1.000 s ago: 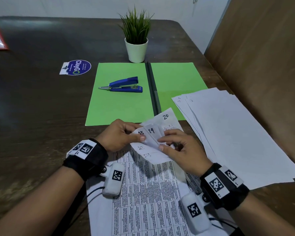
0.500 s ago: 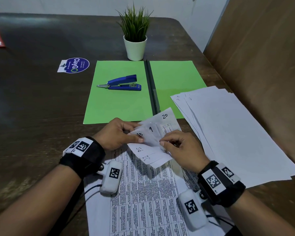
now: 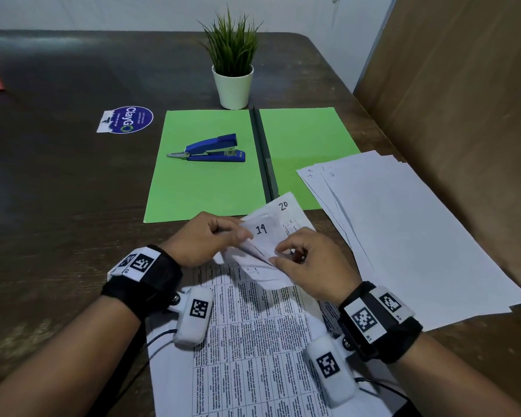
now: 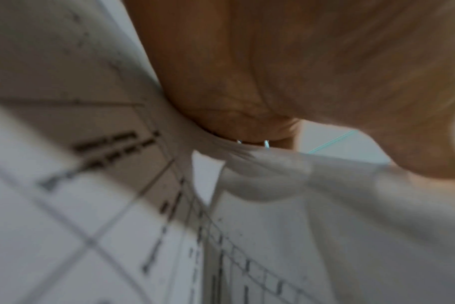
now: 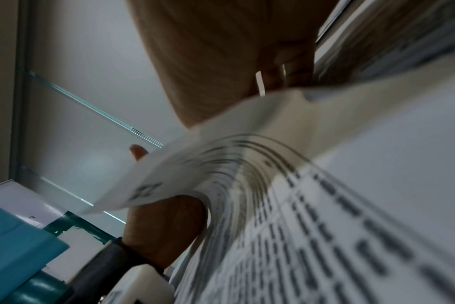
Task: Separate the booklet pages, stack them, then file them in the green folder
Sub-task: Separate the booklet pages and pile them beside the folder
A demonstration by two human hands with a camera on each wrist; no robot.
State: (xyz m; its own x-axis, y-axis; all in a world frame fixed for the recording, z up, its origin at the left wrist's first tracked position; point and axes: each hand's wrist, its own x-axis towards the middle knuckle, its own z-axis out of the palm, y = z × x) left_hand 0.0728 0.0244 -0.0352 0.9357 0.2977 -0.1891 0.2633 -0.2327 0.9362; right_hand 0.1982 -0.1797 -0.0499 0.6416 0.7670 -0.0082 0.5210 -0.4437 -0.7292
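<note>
The booklet [image 3: 253, 341], white pages printed with tables, lies at the table's near edge with its top corner lifted. My left hand [image 3: 211, 239] pinches the curled corner pages from the left, where page 19 [image 3: 263, 233] shows on top and page 20 [image 3: 283, 206] behind it. My right hand [image 3: 307, 260] pinches the same corner from the right. In the left wrist view a bent staple [image 4: 252, 143] sticks up by my fingers, above the booklet [image 4: 117, 185]. The right wrist view shows the booklet [image 5: 325, 205] curling under my hand. A fanned stack of loose pages [image 3: 403, 236] lies at the right. The green folder [image 3: 211, 176] lies open behind.
A blue stapler [image 3: 211, 149] rests on the folder's left half. A potted plant [image 3: 233, 70] stands behind the folder, and a round sticker [image 3: 127, 119] lies to its left. A brown wall panel [image 3: 463, 115] borders the table on the right.
The folded-over corner marked 15 has gone from sight, leaving page 19 on top. Both hands keep their hold at the booklet's corner, and my right fingers have shifted a little.
</note>
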